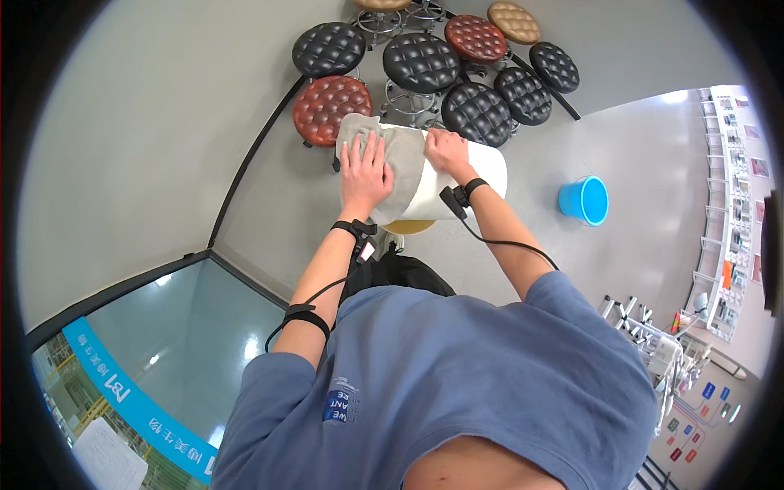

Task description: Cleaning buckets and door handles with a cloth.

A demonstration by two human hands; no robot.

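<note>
A grey cloth (404,160) lies spread over the left part of a smooth white board (487,174) with rounded corners. My left hand (365,174) rests flat on the cloth, fingers spread and pointing away from me. Beside the cloth's right edge, my right hand (450,150) has its fingers curled at the board's far edge; the fingertips are partly hidden. Under the near edge of the board shows a round tan surface (408,226), mostly covered. Black straps with cabled devices sit on both wrists.
Several tufted round stools, such as a black one (421,62) and a red one (332,110), stand beyond the board. A blue bucket (583,201) is on the floor to the right. Grey wall (141,135) lies left, with a glass panel (202,312) below. White shelving (726,208) lines the far right.
</note>
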